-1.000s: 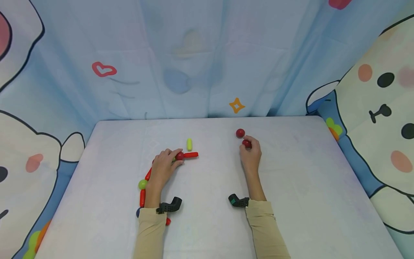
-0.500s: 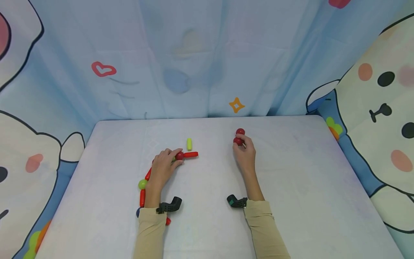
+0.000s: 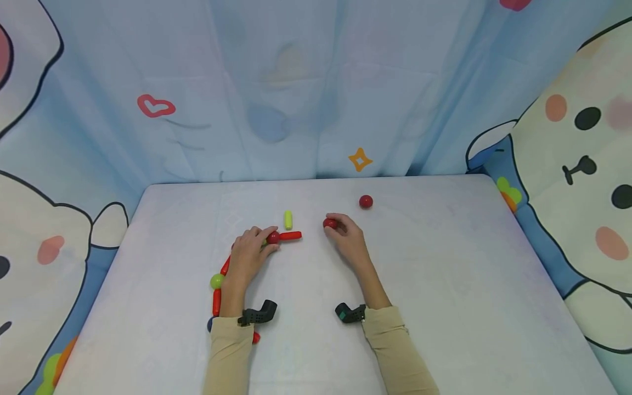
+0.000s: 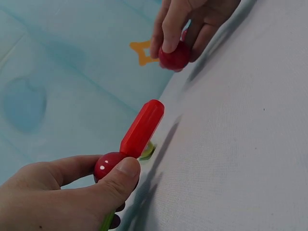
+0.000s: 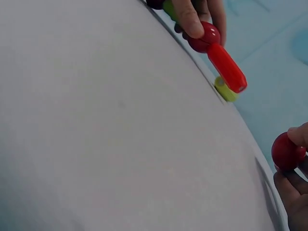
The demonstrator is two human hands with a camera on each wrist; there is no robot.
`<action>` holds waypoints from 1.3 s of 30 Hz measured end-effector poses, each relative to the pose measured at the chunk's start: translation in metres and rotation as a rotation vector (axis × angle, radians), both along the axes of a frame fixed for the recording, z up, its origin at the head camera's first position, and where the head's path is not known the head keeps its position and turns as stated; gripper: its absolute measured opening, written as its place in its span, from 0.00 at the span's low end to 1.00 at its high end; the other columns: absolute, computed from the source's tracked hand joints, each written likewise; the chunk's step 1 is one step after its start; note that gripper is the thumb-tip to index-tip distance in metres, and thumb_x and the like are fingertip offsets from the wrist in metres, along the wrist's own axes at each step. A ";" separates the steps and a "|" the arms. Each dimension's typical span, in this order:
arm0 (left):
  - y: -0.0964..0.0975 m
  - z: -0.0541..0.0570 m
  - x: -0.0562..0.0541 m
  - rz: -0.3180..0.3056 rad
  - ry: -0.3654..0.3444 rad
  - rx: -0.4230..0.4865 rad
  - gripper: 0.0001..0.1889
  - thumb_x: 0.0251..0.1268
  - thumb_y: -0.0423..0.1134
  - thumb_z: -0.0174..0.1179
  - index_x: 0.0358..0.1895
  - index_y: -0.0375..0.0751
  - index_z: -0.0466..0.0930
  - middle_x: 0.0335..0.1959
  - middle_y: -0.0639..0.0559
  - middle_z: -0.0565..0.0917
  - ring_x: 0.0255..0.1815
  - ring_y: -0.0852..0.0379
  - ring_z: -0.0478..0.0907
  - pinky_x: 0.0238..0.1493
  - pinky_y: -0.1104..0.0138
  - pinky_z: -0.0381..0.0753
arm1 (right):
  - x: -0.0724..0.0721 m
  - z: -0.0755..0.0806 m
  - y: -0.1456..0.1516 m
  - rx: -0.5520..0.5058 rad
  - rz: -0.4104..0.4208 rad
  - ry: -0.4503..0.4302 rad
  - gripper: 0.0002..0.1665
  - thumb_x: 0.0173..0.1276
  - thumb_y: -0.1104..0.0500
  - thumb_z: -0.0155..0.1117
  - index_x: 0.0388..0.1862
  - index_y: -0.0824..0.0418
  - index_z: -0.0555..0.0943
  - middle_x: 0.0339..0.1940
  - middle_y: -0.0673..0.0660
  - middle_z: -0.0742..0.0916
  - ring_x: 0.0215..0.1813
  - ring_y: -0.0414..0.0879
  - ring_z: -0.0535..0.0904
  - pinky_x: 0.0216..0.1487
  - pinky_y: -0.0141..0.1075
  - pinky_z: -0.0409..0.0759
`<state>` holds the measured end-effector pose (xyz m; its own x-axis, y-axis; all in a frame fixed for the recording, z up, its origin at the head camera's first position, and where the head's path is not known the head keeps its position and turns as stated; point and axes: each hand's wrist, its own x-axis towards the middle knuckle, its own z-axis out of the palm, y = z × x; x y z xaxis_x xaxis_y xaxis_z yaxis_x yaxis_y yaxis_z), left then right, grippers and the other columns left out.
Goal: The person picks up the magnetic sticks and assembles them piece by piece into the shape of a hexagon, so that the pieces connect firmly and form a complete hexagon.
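My left hand [image 3: 248, 257] pinches a shiny red ball [image 4: 107, 165] between thumb and fingers. A red stick [image 3: 290, 235] juts from this ball, pointing right. Behind the left hand the ball joins a chain of sticks and balls, including a green ball [image 3: 216, 281] and a red stick [image 3: 216, 303]; the hand and sleeve hide parts of it. To the right, my right hand [image 3: 350, 241] pinches a second red ball [image 4: 174, 57] by its fingertips, a short way from the free end of the red stick.
A short yellow-green stick [image 3: 288, 220] lies just behind the red stick. Another red ball [image 3: 366, 201] sits alone farther back on the white table [image 3: 469, 285]. A blue ball [image 3: 209, 325] shows beside the left sleeve, and a patterned curtain [image 3: 316, 99] hangs behind the table.
The right hand has carried its red ball leftward, away from the lone red ball at the back and closer to the red stick. The left hand keeps its hold in place.
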<state>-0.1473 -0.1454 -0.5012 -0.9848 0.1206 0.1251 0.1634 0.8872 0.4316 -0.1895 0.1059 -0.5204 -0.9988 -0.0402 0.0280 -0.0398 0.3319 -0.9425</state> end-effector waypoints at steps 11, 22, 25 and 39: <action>0.002 0.002 0.000 0.004 -0.012 -0.005 0.28 0.61 0.49 0.66 0.66 0.58 0.73 0.45 0.48 0.80 0.46 0.52 0.75 0.53 0.57 0.77 | 0.007 -0.001 -0.026 0.066 0.130 -0.002 0.21 0.68 0.55 0.64 0.59 0.55 0.78 0.59 0.57 0.82 0.64 0.51 0.77 0.64 0.43 0.76; 0.004 0.006 0.003 -0.021 -0.013 -0.006 0.28 0.60 0.50 0.66 0.66 0.57 0.73 0.44 0.49 0.81 0.43 0.53 0.74 0.48 0.60 0.77 | 0.008 -0.002 -0.025 0.069 0.183 0.031 0.21 0.67 0.54 0.66 0.58 0.57 0.78 0.58 0.58 0.83 0.63 0.52 0.78 0.62 0.43 0.78; 0.003 0.006 0.003 -0.027 -0.012 -0.013 0.28 0.60 0.50 0.66 0.66 0.57 0.73 0.43 0.49 0.81 0.41 0.53 0.73 0.47 0.60 0.77 | 0.008 -0.003 -0.025 0.068 0.183 0.029 0.21 0.67 0.55 0.65 0.58 0.57 0.78 0.58 0.58 0.83 0.63 0.52 0.78 0.62 0.43 0.78; -0.001 0.015 0.006 -0.070 -0.110 -0.009 0.26 0.66 0.44 0.62 0.67 0.53 0.71 0.49 0.49 0.82 0.46 0.53 0.77 0.54 0.56 0.78 | 0.007 -0.006 -0.025 0.079 0.188 0.033 0.20 0.67 0.55 0.65 0.57 0.56 0.78 0.57 0.57 0.83 0.61 0.51 0.79 0.62 0.43 0.78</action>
<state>-0.1410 -0.1459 -0.4857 -0.9817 0.1899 0.0156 0.1771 0.8790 0.4427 -0.1824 0.0809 -0.5266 -0.9721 -0.2290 0.0499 -0.1383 0.3884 -0.9111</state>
